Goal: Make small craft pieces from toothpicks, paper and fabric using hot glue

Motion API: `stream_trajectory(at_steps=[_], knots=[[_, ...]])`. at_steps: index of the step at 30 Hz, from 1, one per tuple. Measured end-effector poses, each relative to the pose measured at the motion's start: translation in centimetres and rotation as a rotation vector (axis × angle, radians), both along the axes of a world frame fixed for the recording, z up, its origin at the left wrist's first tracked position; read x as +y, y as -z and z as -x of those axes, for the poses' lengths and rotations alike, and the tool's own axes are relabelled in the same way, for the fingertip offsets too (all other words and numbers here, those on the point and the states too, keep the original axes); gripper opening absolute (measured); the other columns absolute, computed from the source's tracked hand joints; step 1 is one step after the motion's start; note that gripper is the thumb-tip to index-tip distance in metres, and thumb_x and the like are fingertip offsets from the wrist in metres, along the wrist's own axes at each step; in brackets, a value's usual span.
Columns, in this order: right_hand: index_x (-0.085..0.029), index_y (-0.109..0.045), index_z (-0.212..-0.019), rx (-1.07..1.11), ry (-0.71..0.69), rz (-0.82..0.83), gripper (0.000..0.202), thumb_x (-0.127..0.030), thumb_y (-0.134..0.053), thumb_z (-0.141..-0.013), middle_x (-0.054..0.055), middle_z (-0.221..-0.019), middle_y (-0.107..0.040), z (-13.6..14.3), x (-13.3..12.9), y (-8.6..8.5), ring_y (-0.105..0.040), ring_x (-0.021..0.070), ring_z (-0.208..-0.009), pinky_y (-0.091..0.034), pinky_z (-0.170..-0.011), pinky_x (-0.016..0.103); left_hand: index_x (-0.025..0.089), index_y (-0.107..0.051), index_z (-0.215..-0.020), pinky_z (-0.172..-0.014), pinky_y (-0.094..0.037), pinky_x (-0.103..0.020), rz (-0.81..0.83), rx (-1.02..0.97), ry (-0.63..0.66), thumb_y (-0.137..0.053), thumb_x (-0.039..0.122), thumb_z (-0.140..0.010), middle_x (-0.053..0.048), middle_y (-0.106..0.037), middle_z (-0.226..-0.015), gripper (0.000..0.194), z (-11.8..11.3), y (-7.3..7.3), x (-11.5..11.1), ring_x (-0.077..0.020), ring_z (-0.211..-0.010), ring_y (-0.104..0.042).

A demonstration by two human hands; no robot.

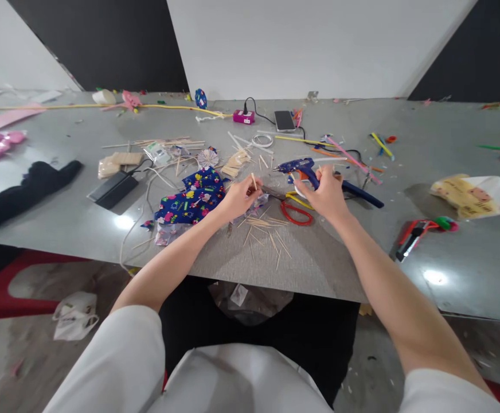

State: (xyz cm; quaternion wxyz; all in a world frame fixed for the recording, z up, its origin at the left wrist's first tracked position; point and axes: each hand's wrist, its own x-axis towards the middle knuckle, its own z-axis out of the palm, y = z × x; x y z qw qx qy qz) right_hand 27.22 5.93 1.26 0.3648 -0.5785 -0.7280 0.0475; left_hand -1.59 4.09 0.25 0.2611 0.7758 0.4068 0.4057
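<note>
A grey table (327, 261) spanned the scene. On its left lay a crumpled black cloth (26, 189), with a black box-shaped device (115, 190) to the right of it. Blue patterned fabric (192, 198) lay left of the middle, beside scattered thin wooden sticks (264, 221) on the near side. A phone (285, 121) lay far; a yellow-and-white wrapper (469, 196) lay right.

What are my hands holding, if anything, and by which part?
Your left hand pinches a small wooden stick by its lower part, upper end free. Your right hand is at the handle of the glue gun; whether it's held, I can't tell.
</note>
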Motion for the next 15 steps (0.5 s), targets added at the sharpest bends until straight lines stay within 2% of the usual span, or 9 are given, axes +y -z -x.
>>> stream_trajectory(at_steps=[5, 9, 15], knots=[[-0.027, -0.045, -0.1, -0.071, -0.037, -0.007, 0.053, -0.076, -0.062, -0.09, 0.0, -0.08, -0.05, 0.2, -0.4, 0.0, -0.053, 0.0255, -0.08, -0.042, -0.098, 0.053, 0.017, -0.065, -0.105, -0.08, -0.056, -0.033, -0.007, 0.025, -0.038, -0.055, 0.026, -0.104, -0.007, -0.073, -0.088, 0.014, 0.3, 0.5, 0.6, -0.0194, -0.081, -0.07], [-0.025, -0.048, -0.105, -0.152, -0.084, -0.018, 0.048, -0.07, -0.062, -0.093, 0.0, -0.081, -0.052, 0.2, -0.7, -0.4, -0.055, 0.0245, -0.076, -0.04, -0.102, 0.055, 0.017, -0.066, -0.101, -0.08, -0.055, -0.033, -0.036, 0.038, -0.055, -0.055, 0.029, -0.105, -0.006, -0.07, -0.085, 0.016, 0.4, 0.6, 0.9, -0.0185, -0.079, -0.068], [-0.024, -0.052, -0.113, -0.266, -0.139, -0.017, 0.046, -0.065, -0.062, -0.094, 0.004, -0.087, -0.06, 0.1, -1.1, -1.0, -0.058, 0.0265, -0.079, -0.04, -0.104, 0.056, 0.019, -0.065, -0.106, -0.074, -0.055, -0.029, -0.008, -0.009, -0.075, -0.062, 0.035, -0.102, -0.004, -0.071, -0.085, 0.017, 0.7, 0.6, 1.0, -0.0156, -0.075, -0.066]])
